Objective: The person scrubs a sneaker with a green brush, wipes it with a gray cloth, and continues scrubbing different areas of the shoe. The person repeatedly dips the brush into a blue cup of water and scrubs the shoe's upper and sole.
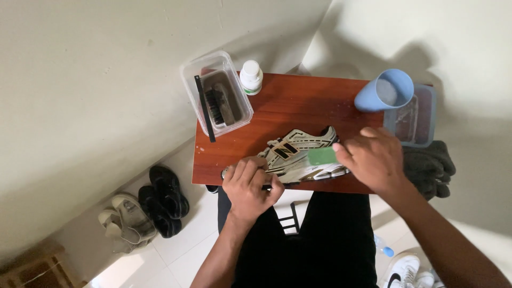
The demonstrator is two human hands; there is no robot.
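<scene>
My left hand grips the light, soft sneaker at its toe; my right hand pinches a green sponge.

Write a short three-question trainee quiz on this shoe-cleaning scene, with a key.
1. True or false: the right hand holds a green brush against the sneaker.
2. Which thing lies in the clear plastic container at the table's far left? A) a dark bristle brush B) a folded cloth C) a bar of soap
3. Fill in: the light blue cup stands at the far ____ corner of the wooden table, beside a blue tray.

Key
1. True; the left hand steadies the sneaker's near end.
2. A
3. right
</scene>
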